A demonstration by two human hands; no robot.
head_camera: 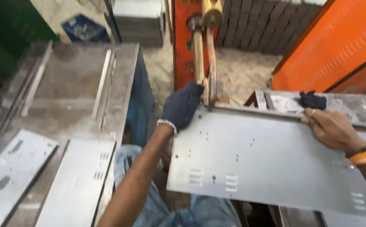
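Observation:
A large grey sheet-metal panel (271,159) with punched holes and louvre slots lies across my lap. My left hand (182,105), in a dark blue glove with a beaded bracelet at the wrist, grips the panel's far left corner, right beside the copper arms (204,54) of an orange spot-welding machine. My right hand (327,126) is bare, with a ring and an orange wristband. It holds the panel's far right edge. The copper electrode tips meet at that far edge, next to my gloved fingers.
A steel worktable (78,84) on my left carries metal strips and two more slotted panels (78,180). A second metal bench (351,107) at the right holds a dark glove (313,100). An orange cabinet (338,42) stands behind it, with grey brick stacks beyond.

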